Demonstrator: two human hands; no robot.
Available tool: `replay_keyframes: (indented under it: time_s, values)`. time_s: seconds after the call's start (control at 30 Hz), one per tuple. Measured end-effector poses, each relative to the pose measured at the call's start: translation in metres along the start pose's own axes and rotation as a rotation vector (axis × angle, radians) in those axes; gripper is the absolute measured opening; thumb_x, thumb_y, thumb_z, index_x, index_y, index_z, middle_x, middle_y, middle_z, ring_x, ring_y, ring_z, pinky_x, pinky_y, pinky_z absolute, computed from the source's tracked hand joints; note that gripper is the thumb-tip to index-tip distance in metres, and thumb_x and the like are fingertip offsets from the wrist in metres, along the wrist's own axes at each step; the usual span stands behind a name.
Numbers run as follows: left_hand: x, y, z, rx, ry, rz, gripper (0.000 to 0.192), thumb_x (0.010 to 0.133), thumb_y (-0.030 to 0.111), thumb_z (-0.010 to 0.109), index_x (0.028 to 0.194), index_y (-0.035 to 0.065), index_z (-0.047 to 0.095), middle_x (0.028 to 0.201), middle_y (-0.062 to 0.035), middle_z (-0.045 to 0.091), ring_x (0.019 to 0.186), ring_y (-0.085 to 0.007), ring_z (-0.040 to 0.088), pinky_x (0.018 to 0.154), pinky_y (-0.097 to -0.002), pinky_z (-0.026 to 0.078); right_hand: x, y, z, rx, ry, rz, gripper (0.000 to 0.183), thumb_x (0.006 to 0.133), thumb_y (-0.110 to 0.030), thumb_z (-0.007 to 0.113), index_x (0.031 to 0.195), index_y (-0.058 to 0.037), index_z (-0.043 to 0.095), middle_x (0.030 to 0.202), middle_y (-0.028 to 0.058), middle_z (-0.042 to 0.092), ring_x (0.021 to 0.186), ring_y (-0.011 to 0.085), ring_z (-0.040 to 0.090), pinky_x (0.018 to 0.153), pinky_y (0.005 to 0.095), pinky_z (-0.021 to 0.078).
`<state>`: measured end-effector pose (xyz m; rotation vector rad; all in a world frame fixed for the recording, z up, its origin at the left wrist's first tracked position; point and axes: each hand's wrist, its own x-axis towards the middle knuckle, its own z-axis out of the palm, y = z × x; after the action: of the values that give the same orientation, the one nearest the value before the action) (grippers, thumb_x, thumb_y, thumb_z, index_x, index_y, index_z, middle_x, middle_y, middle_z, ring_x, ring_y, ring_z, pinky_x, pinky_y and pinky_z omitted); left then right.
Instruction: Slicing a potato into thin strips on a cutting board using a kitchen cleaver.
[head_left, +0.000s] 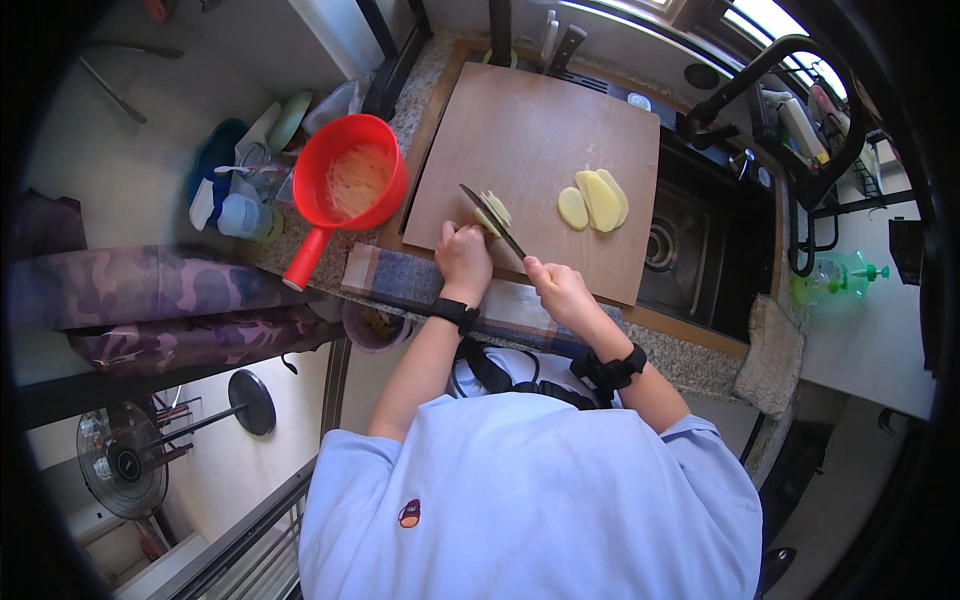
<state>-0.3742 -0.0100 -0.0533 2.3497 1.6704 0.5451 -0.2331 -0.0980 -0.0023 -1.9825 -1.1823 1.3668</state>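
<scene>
My right hand (564, 292) grips the handle of a kitchen knife (508, 238), its blade slanting up and left over a wooden cutting board (510, 124). Curled fingers of my left hand (463, 259) hold a piece of potato (486, 223) against the board, left of the blade. Thin potato strips (496, 208) lie just right of the blade. Farther right on the board, several flat potato slices (602, 201) rest, some overlapping. To the left stands a red plastic ladle-like pot (307, 165) with pale potato strips (358, 180) inside.
A sink (690, 262) with a black faucet (776, 56) lies right of the board. Knives (568, 49) stand upright behind it. A folded cloth (517, 307) lies along the front edge. Left of the pot is a spray bottle (244, 215); a bin (375, 328) sits below the counter.
</scene>
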Motion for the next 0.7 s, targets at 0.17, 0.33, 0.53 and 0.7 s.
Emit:
replay_keyframes:
  time_s: [0.17, 0.33, 0.53, 0.7]
  values:
    - [0.000, -0.001, 0.000, -0.013, 0.020, 0.019, 0.013, 0.075, 0.005, 0.053, 0.073, 0.0063, 0.066, 0.076, -0.0087, 0.064, 0.084, -0.0274, 0.057, 0.066, -0.0398, 0.050, -0.001, 0.000, 0.000, -0.018, -0.016, 0.009, 0.063, 0.091, -0.052, 0.037, 0.071, 0.0059, 0.054, 0.068, 0.0262, 0.057, 0.068, 0.0382, 0.057, 0.067, 0.0432, 0.0444]
    - [0.000, -0.003, 0.002, -0.030, 0.016, 0.025, 0.013, 0.074, 0.005, 0.053, 0.074, 0.0060, 0.066, 0.076, -0.0092, 0.064, 0.084, -0.0280, 0.057, 0.067, -0.0402, 0.050, -0.003, -0.005, -0.002, -0.062, -0.015, -0.007, 0.064, 0.091, -0.052, 0.036, 0.072, 0.0067, 0.055, 0.072, 0.0283, 0.058, 0.073, 0.0425, 0.057, 0.069, 0.0446, 0.0445]
    - [0.003, -0.008, 0.004, -0.036, -0.036, 0.032, 0.012, 0.073, 0.004, 0.053, 0.070, 0.0050, 0.065, 0.075, -0.0110, 0.063, 0.085, -0.0290, 0.058, 0.067, -0.0405, 0.050, 0.012, -0.010, 0.005, -0.131, -0.018, -0.057, 0.065, 0.092, -0.052, 0.035, 0.076, 0.0075, 0.057, 0.077, 0.0311, 0.058, 0.081, 0.0466, 0.057, 0.073, 0.0479, 0.0441]
    - [0.004, -0.006, 0.002, 0.063, -0.008, 0.027, 0.011, 0.066, 0.002, 0.058, 0.070, 0.0063, 0.067, 0.074, -0.0107, 0.065, 0.080, -0.0291, 0.058, 0.068, -0.0391, 0.050, 0.015, -0.009, 0.009, -0.169, 0.015, -0.090, 0.065, 0.092, -0.052, 0.035, 0.076, 0.0067, 0.059, 0.076, 0.0308, 0.059, 0.082, 0.0469, 0.057, 0.074, 0.0478, 0.0447]
